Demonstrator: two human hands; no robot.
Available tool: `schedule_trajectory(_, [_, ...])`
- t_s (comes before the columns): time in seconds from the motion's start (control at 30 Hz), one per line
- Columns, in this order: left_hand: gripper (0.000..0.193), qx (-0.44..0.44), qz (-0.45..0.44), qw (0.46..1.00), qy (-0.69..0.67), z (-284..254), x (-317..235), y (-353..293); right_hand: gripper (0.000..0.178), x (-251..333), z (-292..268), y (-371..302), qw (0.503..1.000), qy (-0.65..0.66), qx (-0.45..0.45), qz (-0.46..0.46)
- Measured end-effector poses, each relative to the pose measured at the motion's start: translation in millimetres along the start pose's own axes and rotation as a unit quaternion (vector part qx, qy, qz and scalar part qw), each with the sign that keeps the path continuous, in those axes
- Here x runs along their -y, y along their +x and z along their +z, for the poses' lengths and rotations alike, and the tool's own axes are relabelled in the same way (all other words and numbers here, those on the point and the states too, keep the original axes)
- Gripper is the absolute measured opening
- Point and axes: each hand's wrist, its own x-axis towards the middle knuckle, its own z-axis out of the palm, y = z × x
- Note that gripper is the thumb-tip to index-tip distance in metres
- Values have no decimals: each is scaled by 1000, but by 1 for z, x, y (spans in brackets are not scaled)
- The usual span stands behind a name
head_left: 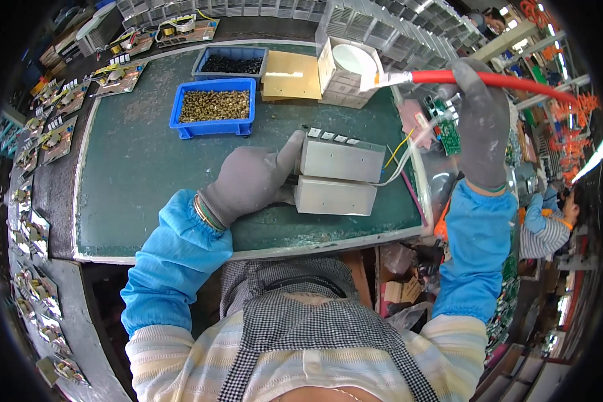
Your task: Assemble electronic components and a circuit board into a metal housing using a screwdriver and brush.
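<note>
My left hand (248, 177) is closed around the left ends of two silver metal blocks lying side by side on the green table, its thumb along the upper one. The upper block (342, 159) has a row of small white-faced parts along its far edge; the lower block (335, 196) shows small holes. A white cable (409, 151) and a yellow wire run off to their right. My right hand (479, 127) is raised at the right, gripping a red-handled brush (435, 76). Its pale tip is beside an open carton holding a round tub of white material (355, 59).
A blue bin of small brass-coloured parts (214, 107) and a bin of black parts (231, 65) stand at the back. Brownish sheet (291, 77) lies beside the carton. Circuit boards (60, 141) line the left side; finned metal pieces (382, 37) are stacked behind. Another person (549, 224) sits far right.
</note>
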Motion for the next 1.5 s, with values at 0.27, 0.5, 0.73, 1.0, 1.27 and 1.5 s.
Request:
schedule_trajectory(0.27, [95,-48,52,997,17,9,-8,-13,25,-21,0,-25,979,-110,143,-91])
schedule_trajectory(0.5, [90,-64,68,995,15,10,-5,-14,28,12,34,-22,971,65,136,185])
schedule_trajectory(0.73, [94,-24,39,999,5,7,-7,-14,32,4,39,-13,965,56,187,177])
schedule_trajectory(1.0, [96,-76,92,993,13,11,-4,-12,32,-12,29,-6,963,25,214,160])
schedule_trajectory(1.27, [101,-77,90,993,10,12,-2,-12,35,-17,-7,-13,971,18,185,150])
schedule_trajectory(1.5, [100,-76,81,994,2,15,-2,-13,30,-28,-23,-15,962,48,144,229])
